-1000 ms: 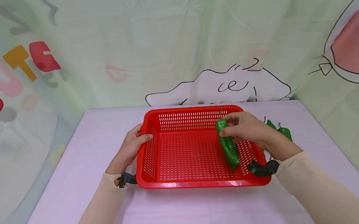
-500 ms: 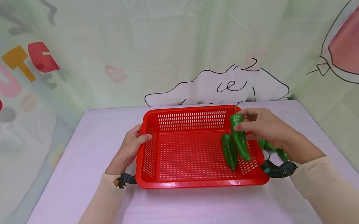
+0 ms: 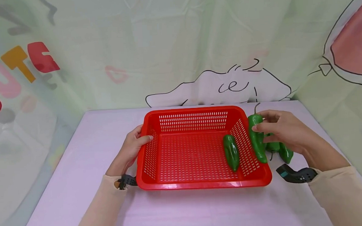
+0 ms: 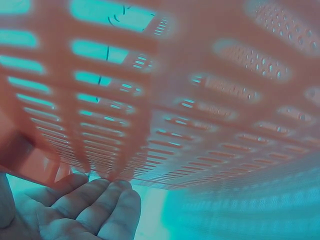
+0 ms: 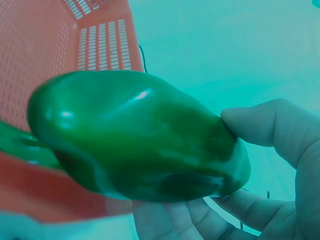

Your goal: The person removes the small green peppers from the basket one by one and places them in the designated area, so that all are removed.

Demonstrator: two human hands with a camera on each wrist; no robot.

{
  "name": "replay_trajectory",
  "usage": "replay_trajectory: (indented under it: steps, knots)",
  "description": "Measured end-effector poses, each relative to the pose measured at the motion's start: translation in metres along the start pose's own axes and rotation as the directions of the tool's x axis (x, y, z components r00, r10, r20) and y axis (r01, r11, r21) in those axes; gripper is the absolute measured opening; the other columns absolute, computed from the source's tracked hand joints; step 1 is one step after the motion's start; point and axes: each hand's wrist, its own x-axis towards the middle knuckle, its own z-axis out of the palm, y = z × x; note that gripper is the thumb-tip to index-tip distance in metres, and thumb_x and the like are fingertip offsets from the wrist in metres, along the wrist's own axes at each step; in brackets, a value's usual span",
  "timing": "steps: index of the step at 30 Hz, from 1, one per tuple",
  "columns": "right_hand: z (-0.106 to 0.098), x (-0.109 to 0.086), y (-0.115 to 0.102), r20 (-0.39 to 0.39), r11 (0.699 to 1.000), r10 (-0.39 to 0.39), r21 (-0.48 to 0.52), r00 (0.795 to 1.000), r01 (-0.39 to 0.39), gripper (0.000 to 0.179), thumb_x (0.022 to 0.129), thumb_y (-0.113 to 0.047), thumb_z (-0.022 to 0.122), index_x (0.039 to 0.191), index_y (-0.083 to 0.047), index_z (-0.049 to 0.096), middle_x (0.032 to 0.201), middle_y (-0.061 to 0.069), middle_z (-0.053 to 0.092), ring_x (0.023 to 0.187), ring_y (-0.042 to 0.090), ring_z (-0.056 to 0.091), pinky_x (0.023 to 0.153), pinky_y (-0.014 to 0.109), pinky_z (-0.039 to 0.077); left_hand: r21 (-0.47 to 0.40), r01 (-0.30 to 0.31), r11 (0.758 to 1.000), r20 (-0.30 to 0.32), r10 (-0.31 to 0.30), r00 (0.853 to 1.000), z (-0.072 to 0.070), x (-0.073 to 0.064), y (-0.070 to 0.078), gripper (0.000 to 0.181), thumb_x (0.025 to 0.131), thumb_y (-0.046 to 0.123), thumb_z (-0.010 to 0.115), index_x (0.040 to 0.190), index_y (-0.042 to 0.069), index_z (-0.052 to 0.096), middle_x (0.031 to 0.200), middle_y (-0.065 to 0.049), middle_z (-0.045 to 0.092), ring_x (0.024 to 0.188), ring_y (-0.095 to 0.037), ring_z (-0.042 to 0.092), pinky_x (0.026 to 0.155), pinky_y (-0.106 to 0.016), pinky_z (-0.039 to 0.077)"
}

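Observation:
A long green chili pepper (image 3: 257, 143) hangs stem up over the right rim of a red perforated plastic basket (image 3: 189, 157). My right hand (image 3: 287, 131) pinches that pepper between thumb and fingers, also seen close up with the pepper (image 5: 140, 135) in the right wrist view. Inside the basket, toward its right side, lies another green pepper (image 3: 231, 153). My left hand (image 3: 130, 149) grips the basket's left rim, thumb on top. Its fingers (image 4: 95, 205) press the outer wall from below in the left wrist view.
Just right of the basket, partly hidden by my right hand, green peppers (image 3: 285, 152) lie on the pale tabletop (image 3: 186, 211). A printed cloth (image 3: 171, 52) hangs behind the table and along both sides.
My right hand has moved right with the held pepper, from above the basket's inside to its right rim. The pepper lying in the basket has come into view. My left hand has stayed put.

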Motion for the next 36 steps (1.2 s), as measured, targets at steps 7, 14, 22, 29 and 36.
replay_trajectory:
  steps: [7,14,22,29,36]
  knots:
    - [-0.017,-0.002,0.02,-0.033,1.0,0.001,-0.01,0.999,-0.001,0.057,0.104,-0.026,0.06,0.147,0.006,0.043,0.115,0.001,0.061,0.094,0.011,0.067,0.079,0.033,0.063,0.004,0.001,1.0,-0.004,-0.001,1.0,-0.001,0.0,0.0,0.061,0.101,0.013,0.061,0.158,0.01,0.039,0.14,-0.025,0.06,0.113,-0.044,0.07,0.083,-0.046,0.064]
    - [-0.031,-0.002,0.039,-0.053,0.999,0.035,-0.018,0.998,-0.036,0.069,0.105,-0.029,0.058,0.154,0.01,0.03,0.122,0.006,0.054,0.093,0.007,0.064,0.079,0.031,0.063,0.003,-0.003,1.0,-0.003,0.003,1.0,-0.003,0.0,0.0,0.061,0.101,0.012,0.061,0.158,0.01,0.039,0.14,-0.026,0.059,0.111,-0.042,0.071,0.083,-0.045,0.064]
    - [-0.045,-0.002,0.06,-0.095,0.997,0.074,-0.009,0.993,-0.075,0.073,0.106,-0.031,0.058,0.155,0.013,0.026,0.108,-0.008,0.056,0.088,0.003,0.064,0.077,0.028,0.063,0.002,0.002,1.0,-0.008,-0.002,1.0,-0.002,0.001,0.0,0.06,0.101,0.012,0.061,0.157,0.009,0.04,0.141,-0.025,0.06,0.113,-0.044,0.069,0.084,-0.046,0.064]
    - [-0.057,-0.003,0.078,-0.12,0.994,0.11,0.016,0.987,-0.109,0.081,0.106,-0.031,0.058,0.156,0.018,0.016,0.096,-0.022,0.057,0.084,-0.002,0.063,0.074,0.026,0.063,0.002,0.003,1.0,-0.001,-0.003,1.0,-0.001,0.002,0.0,0.06,0.101,0.012,0.061,0.157,0.009,0.04,0.14,-0.025,0.06,0.113,-0.044,0.07,0.083,-0.046,0.064]
    - [-0.064,-0.001,0.094,-0.136,0.986,0.167,-0.001,0.976,-0.169,0.086,0.107,-0.032,0.056,0.156,0.02,0.009,0.119,0.005,0.057,0.085,-0.001,0.058,0.074,0.026,0.063,-0.006,-0.004,1.0,0.002,0.004,1.0,-0.002,0.003,0.0,0.059,0.101,0.011,0.059,0.157,0.009,0.04,0.139,-0.026,0.06,0.112,-0.045,0.07,0.082,-0.047,0.064]
